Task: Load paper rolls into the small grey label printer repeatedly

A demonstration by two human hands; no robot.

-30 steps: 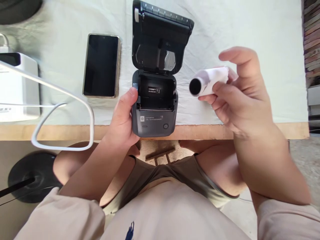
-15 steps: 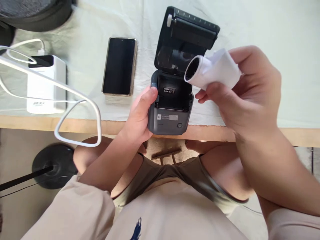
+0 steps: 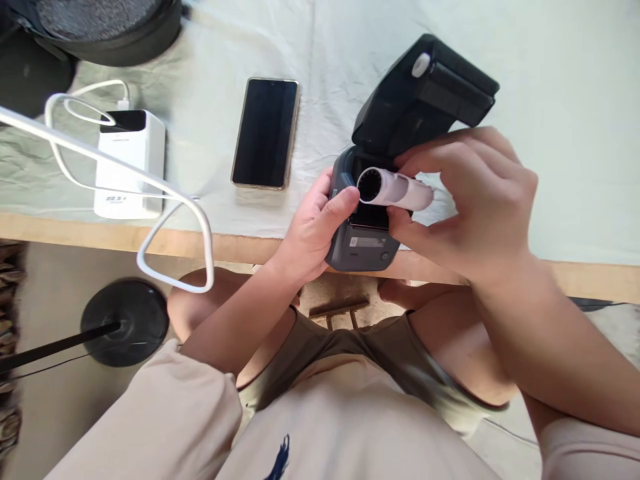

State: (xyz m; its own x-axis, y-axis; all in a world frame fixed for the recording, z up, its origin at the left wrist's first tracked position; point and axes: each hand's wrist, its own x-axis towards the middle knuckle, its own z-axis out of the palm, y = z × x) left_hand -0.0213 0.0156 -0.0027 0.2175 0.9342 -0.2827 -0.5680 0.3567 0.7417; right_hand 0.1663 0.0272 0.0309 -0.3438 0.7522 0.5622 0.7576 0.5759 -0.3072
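A dark grey label printer (image 3: 364, 252) with its black lid (image 3: 425, 93) raised is held near the table's front edge. My left hand (image 3: 317, 227) grips its left side, the thumb near the end of a white paper roll (image 3: 400, 189). Thumb and fingers of my right hand (image 3: 467, 193) pinch the roll, which lies tilted over the printer's compartment. The roll's dark hollow end faces left. Behind the roll and my fingers, most of the compartment is hidden.
A phone (image 3: 265, 133) lies left of the printer. Farther left stands a white power bank (image 3: 127, 167) with a looping white cable (image 3: 200, 220) that hangs over the wooden table edge (image 3: 240, 247). A black round object (image 3: 120, 40) sits at the back left.
My right hand has brought the paper roll down and left to the printer's opening. The loose paper flap no longer sticks up. The printer, phone and power bank appear farther right in view.
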